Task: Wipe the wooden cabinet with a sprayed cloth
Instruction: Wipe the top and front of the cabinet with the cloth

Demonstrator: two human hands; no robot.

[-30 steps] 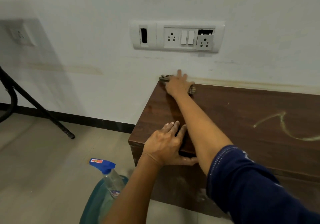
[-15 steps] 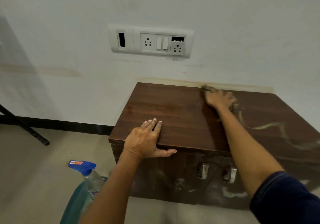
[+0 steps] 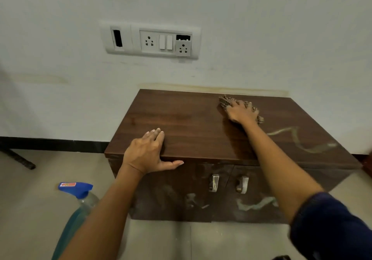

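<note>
A low dark wooden cabinet stands against the white wall, with dusty pale streaks on its right top and on its doors. My right hand presses a checked brown cloth flat on the cabinet top near the back edge, fingers spread. My left hand rests flat on the front left edge of the top, thumb hooked under the lip. A spray bottle with a blue trigger head and bluish liquid stands on the floor at lower left, partly hidden by my left forearm.
Two metal door handles sit on the cabinet front. A white switch and socket panel is on the wall above. A black stand leg touches the floor at far left. Tiled floor surrounds the cabinet.
My right hand with the cloth has slid from the back left corner rightwards along the back edge. The view has shifted right; my left hand stays on the front edge.
</note>
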